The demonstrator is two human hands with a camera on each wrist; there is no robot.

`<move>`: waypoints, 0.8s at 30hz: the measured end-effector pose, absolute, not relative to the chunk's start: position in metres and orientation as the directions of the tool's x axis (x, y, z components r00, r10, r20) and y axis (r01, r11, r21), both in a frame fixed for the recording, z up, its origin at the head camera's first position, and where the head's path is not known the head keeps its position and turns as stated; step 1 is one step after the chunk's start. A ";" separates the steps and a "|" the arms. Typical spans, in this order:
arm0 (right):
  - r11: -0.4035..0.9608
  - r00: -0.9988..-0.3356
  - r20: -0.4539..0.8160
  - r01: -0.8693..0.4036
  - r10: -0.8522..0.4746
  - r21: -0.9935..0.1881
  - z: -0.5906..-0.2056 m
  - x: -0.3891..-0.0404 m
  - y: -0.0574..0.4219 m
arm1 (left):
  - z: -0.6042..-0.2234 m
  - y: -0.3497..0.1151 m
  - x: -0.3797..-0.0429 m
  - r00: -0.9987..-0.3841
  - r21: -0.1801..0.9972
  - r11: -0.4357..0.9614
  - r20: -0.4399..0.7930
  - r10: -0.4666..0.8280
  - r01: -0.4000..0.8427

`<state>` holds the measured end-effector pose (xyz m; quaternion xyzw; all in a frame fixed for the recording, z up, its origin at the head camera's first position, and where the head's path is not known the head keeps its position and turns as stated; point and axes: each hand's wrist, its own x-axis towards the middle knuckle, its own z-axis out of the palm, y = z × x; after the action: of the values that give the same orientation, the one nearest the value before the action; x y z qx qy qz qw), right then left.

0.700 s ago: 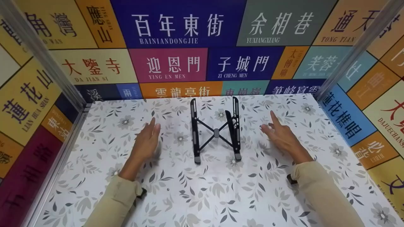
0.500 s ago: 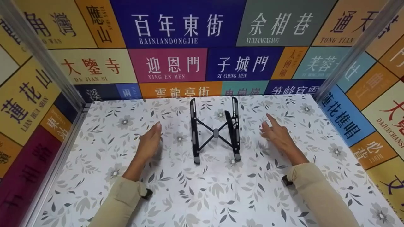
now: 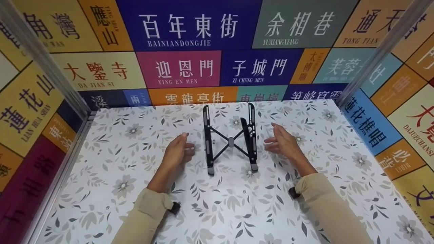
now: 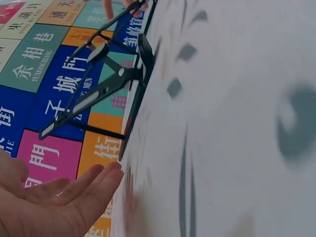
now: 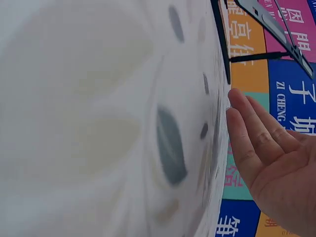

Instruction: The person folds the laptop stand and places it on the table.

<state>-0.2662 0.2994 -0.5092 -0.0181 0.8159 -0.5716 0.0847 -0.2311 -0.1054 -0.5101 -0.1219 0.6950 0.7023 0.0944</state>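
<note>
A black folding laptop stand (image 3: 231,142) stands unfolded on the table, its two side rails joined by crossed bars with a grey hub. To its left is my left hand (image 3: 176,150), apart from the stand, fingers extended toward it. On the other side my right hand (image 3: 284,142) points its fingers at the right rail, also with a gap. In the left wrist view the stand (image 4: 98,94) rises beyond relaxed fingers (image 4: 101,190). The right wrist view catches part of the stand (image 5: 269,22) above the straight fingers (image 5: 247,131). Neither hand holds anything.
A white table (image 3: 220,210) with a grey leaf and flower print lies under everything. Colourful panels with Chinese lettering (image 3: 190,25) enclose its back and sides. Metal posts (image 3: 376,57) stand at the back corners. Each wrist carries a small black device (image 3: 174,207).
Both hands have moved inward toward the stand, the left one to the right and the right one to the left. The stand has stayed in place on the table.
</note>
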 end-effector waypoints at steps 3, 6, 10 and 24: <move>0.285 -0.978 -0.143 0.096 -0.150 -0.954 -0.511 -0.269 0.288 | -0.510 -0.096 -0.231 -0.940 0.933 -0.119 -0.342 0.009 -0.340; 0.250 -0.974 -0.149 0.104 -0.169 -0.963 -0.513 -0.271 0.276 | -0.512 -0.088 -0.233 -0.936 0.921 -0.166 -0.350 0.037 -0.351; 0.245 -0.975 -0.147 0.104 -0.166 -0.964 -0.514 -0.274 0.262 | -0.515 -0.077 -0.238 -0.935 0.917 -0.183 -0.350 0.055 -0.355; 0.131 -0.970 -0.109 0.081 -0.218 -0.988 -0.517 -0.280 0.242 | -0.522 -0.057 -0.249 -0.974 0.963 -0.146 -0.219 0.064 -0.226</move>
<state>-0.2804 0.2421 -0.5167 -0.0459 0.7433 -0.6576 0.1137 -0.2493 -0.0568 -0.5217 -0.0628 0.6462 0.7545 0.0960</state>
